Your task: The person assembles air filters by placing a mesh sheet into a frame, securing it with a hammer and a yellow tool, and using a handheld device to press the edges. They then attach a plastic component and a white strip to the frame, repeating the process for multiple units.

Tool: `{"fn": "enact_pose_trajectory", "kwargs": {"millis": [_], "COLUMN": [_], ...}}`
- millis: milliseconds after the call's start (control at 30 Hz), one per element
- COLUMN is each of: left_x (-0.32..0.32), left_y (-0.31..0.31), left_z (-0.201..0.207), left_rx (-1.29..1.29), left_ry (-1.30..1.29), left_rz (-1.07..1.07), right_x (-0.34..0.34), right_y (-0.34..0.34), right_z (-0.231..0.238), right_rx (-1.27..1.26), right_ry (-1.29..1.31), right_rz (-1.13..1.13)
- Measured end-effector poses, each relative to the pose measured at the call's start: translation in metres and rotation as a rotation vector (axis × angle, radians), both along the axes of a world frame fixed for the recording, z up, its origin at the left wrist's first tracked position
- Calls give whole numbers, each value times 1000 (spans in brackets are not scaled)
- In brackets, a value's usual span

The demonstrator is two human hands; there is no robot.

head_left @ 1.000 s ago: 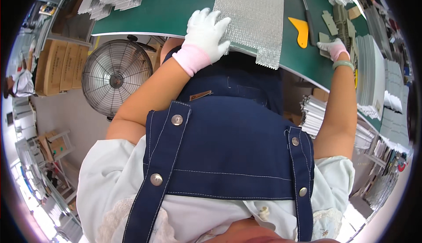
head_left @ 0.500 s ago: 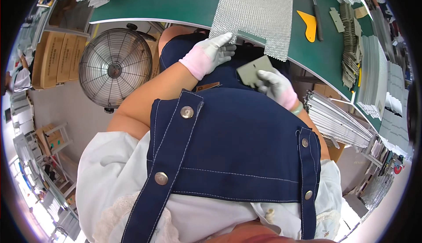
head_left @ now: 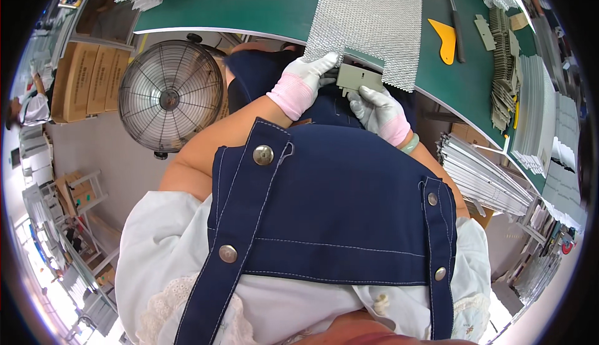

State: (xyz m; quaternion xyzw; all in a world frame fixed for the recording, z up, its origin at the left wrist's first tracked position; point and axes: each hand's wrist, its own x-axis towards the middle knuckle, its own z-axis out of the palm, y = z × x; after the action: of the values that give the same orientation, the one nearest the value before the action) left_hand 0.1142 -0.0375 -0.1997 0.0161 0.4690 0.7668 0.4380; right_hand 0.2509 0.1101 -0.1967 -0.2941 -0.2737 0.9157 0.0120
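A silver mesh-patterned sheet (head_left: 368, 17) lies on the green table (head_left: 249, 14) and hangs over its near edge, where a notch is cut. My left hand (head_left: 304, 83), in a white glove with a pink cuff, closes on the sheet's near left corner, thumb on top; its fingers are partly hidden. In my gloved right hand (head_left: 377, 111) is a flat grey-green plate (head_left: 357, 78) with a small slot and tabs, pinched by its near side. The plate sits at the notch, beside my left fingertips; whether it touches the sheet I cannot tell.
A yellow scraper (head_left: 444, 39) and a hammer (head_left: 453, 17) lie right of the sheet. Beyond them are a loose plate (head_left: 485, 32), stacked grey-green plates (head_left: 503, 70) and metal strips (head_left: 532, 108). A floor fan (head_left: 170, 100) and cardboard boxes (head_left: 81, 83) stand at left.
My right hand has brought the plate up and slightly left to the sheet's notch. My left hand has shifted slightly right, its thumb now over the sheet's corner.
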Motion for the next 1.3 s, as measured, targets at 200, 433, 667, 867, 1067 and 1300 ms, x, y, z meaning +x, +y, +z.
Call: {"fn": "enact_pose_trajectory", "kwargs": {"millis": [200, 433, 667, 867, 1067, 1300], "left_x": [0, 0, 0, 1, 1, 4], "left_y": [-1, -3, -4, -6, -5, -7], "left_z": [0, -1, -5, 7, 16, 6], "left_rx": [28, 29, 64, -252, -275, -175], "left_ry": [-22, -28, -84, 120, 157, -3], "left_rz": [-5, -37, -100, -351, -351, -251], "right_x": [-1, -2, -5, -4, 0, 7], "right_y": [-1, -2, -6, -2, 9, 27], "right_z": [5, 8, 10, 17, 18, -6], "right_rx": [22, 52, 68, 200, 232, 15], "right_ry": [29, 16, 8, -60, 16, 144], "right_rz": [33, 30, -17, 69, -119, -35]}}
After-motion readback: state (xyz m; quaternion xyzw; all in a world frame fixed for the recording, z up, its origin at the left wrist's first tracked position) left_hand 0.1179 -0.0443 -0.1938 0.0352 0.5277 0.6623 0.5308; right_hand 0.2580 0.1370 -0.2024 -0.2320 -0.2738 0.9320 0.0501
